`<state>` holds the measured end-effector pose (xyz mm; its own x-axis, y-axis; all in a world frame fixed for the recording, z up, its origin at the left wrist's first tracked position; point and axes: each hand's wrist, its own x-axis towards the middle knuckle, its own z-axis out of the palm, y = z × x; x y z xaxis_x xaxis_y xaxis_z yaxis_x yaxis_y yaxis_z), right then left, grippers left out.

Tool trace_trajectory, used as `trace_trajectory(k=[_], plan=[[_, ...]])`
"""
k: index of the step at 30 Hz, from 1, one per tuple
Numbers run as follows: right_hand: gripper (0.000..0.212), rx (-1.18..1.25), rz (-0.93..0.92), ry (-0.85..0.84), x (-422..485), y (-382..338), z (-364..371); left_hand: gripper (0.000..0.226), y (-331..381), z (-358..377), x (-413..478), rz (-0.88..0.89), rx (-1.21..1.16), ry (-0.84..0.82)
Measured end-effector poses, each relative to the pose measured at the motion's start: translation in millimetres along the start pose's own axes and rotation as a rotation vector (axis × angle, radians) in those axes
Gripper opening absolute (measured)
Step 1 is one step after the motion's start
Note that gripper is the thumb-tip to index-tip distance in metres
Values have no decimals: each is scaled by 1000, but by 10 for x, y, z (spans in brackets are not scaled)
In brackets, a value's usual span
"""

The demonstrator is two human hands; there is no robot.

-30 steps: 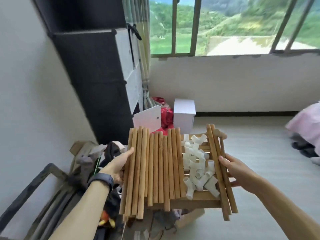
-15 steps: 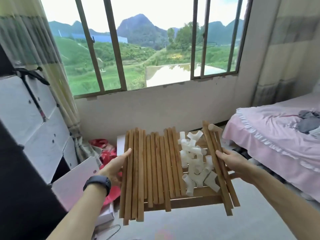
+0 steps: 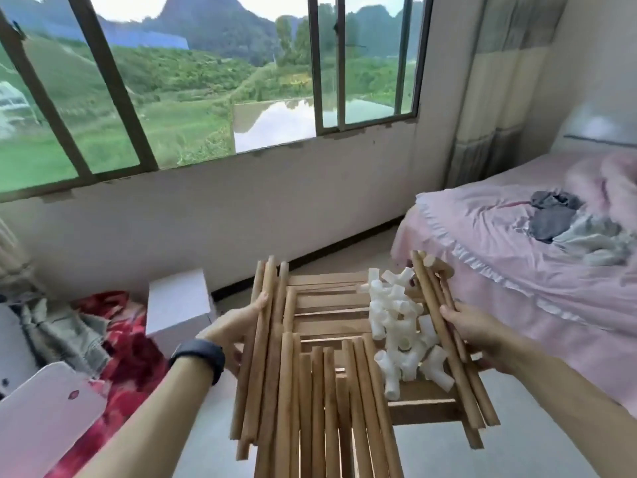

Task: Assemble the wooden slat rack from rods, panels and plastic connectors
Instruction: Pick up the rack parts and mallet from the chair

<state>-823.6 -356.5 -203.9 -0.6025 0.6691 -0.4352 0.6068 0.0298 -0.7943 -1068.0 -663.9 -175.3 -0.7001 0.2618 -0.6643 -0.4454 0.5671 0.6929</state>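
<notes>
Slat panel (image 3: 331, 305), held in mid-air, carries loose rods (image 3: 320, 391) and, right of these, heaped white connectors (image 3: 400, 326). Left hand (image 3: 231, 326) clasps the panel's left-edge rods and right hand (image 3: 475, 329) its right-edge rods, both forearms outstretched. Bed (image 3: 517, 257) beyond the panel's right.

Rods (image 3: 310, 391) left, connectors (image 3: 403, 326) right, on slat panel (image 3: 327, 305).

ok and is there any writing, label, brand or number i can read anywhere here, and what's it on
None: no readable text anywhere in this view.
white cardboard box: blank faces.
flat white panel, lower left: one small red mark, too blurred to read as writing.
black wristband: no text shows.
round wooden rods and white plastic connectors: no print visible.
</notes>
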Motion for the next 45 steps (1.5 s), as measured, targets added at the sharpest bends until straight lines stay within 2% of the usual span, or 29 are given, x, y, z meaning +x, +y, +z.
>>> trace_trajectory(k=[2, 7, 11, 14, 19, 25, 30, 35, 43, 45], plan=[[26, -71, 80, -43, 187, 318, -39, 63, -250, 349, 236, -64, 33, 14], [25, -44, 294, -146, 648, 1270, -41, 61, -847, 1087, 720, -264, 33, -64], [22, 0, 362, -151, 1019, 1612, -74, 62, -956, 1484, 1109, -266, 52, -80], [21, -21, 397, -143, 1416, 1516, -211, 67, -698, 1639, 1396, -317, 85, -88], [21, 5, 368, -95, 2290, 1011, -543, 82, 162, 1833, 2054, -269, 67, -131], [24, 38, 375, -39, 3479, 558, -666, 68, 1107, 1996, 3183, -214, 93, -184], [23, 65, 427, -21, 4202, 259, -633, 59, 1743, 2033, 3884, -246, 101, -188], [25, 50, 479, -39, 4623, 86, -666, 71, 2053, 2105, 4288, -284, 132, -216], [26, 11, 517, -114, 5153, 51, -891, 67, 2107, 2420, 4532, -381, 96, -192], [26, 5, 506, -150, 5330, 43, -980, 78, 2126, 2532, 4573, -381, 82, -167]])
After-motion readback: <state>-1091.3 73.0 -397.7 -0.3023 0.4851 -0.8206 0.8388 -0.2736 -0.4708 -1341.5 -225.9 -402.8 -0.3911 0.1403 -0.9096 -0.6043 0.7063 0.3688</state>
